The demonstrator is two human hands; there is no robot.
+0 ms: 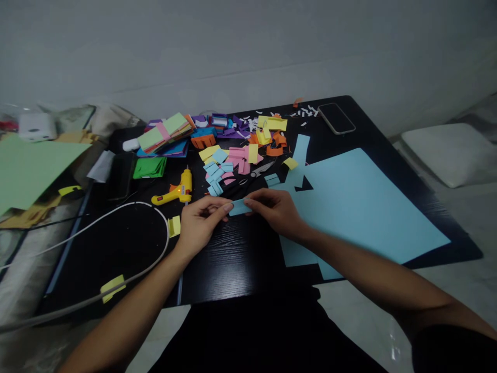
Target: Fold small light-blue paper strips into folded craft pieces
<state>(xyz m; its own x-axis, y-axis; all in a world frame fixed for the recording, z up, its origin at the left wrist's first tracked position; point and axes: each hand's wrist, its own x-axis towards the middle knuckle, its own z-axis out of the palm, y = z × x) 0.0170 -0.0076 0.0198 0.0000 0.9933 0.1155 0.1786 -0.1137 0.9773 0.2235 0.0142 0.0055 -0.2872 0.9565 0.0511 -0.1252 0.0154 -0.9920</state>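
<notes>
A small light blue paper strip [238,207] is stretched between my two hands, just above the black table [229,259]. My left hand [204,220] pinches its left end between thumb and fingers. At the right end, my right hand [277,210] pinches the strip the same way. Scissors [262,170] lie a little beyond my hands, partly among folded paper pieces. Small blue folded pieces [214,176] sit close to my left fingertips. Under and beside my right forearm spread large light blue sheets [357,207].
A yellow glue gun [180,190] lies left of my hands, near a white cable [167,228]. Behind are pink pieces [243,160], orange pieces [275,145] and a stack of coloured paper [166,134]. A phone [336,118] lies at the back right. A green packet [150,168] is at left.
</notes>
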